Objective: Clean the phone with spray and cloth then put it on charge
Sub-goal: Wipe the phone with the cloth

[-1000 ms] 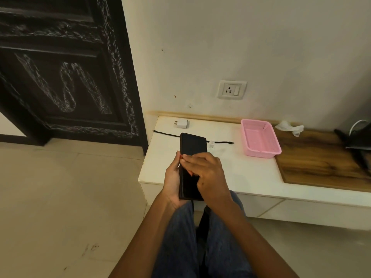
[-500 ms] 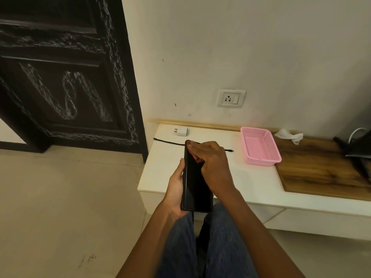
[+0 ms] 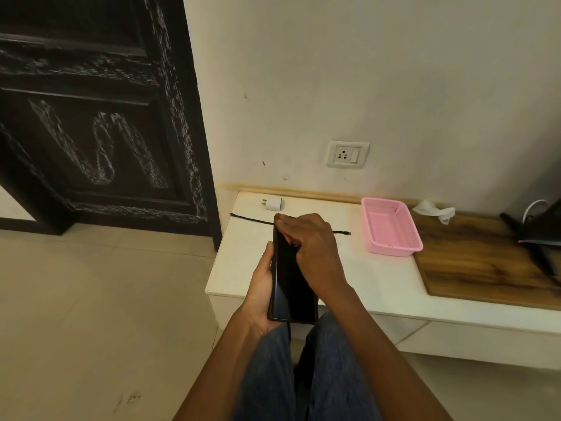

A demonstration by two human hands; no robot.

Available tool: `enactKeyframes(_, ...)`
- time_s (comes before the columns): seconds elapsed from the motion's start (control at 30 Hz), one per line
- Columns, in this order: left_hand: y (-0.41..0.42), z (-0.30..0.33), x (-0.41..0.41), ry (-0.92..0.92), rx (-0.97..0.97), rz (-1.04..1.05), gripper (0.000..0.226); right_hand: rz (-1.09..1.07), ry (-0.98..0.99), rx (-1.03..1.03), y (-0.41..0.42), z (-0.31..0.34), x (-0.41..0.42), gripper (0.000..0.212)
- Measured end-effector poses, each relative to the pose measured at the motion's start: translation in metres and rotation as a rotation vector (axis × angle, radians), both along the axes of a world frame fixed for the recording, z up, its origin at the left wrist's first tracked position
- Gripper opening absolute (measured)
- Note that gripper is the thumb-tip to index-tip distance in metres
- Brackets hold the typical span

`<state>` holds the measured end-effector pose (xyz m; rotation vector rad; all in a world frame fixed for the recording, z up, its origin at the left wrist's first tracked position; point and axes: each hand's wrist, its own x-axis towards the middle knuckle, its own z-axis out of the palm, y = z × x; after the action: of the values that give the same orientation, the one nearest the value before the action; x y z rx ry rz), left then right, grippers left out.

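A dark carved door stands at the left, beside a pale wall that carries a white socket. Under the socket a low white desk runs along the wall, and its right part is covered by a wooden board. A pink basket sits near the back edge of the desk, at the left edge of the board. A crumpled white cloth lies at the back edge of the board, just beside the basket.

The black phone is held above the front left corner of the desk, over the person's knees, with its dark screen up. The left hand grips the phone from below along its left side. The right hand rests on the top part of the screen with curled fingers; I cannot tell if it holds something.

A black cable lies across the desk behind the hands. A white charger plug sits near the back left corner.
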<state>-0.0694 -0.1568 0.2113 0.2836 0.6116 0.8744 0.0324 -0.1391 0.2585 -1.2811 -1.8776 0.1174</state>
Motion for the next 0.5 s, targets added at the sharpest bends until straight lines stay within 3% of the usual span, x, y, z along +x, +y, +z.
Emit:
enactKeyframes(0.1, 0.003, -0.004, -0.007, 0.079, 0.007, 0.026, 0.055, -0.026, 0.041, -0.028, -0.001, -0.006, 0.019, 0.049)
enactKeyframes(0.17, 0.003, -0.009, -0.005, 0.127, 0.064, 0.043, 0.045, -0.072, 0.050, -0.041, -0.005, -0.007, 0.022, 0.043)
enactKeyframes(0.27, -0.002, 0.000, 0.003, 0.149, 0.084, -0.021, 0.052, -0.132, 0.021, 0.034, -0.008, -0.004, 0.013, 0.032)
enactKeyframes(0.43, -0.003, 0.010, 0.012, -0.003, 0.085, -0.013, 0.042, -0.073, 0.008, 0.024, -0.010, 0.002, -0.002, 0.043)
enactKeyframes(0.5, -0.001, 0.007, 0.009, 0.021, 0.093, -0.004, 0.047, -0.057, 0.021, 0.004, -0.008, 0.002, 0.006, 0.046)
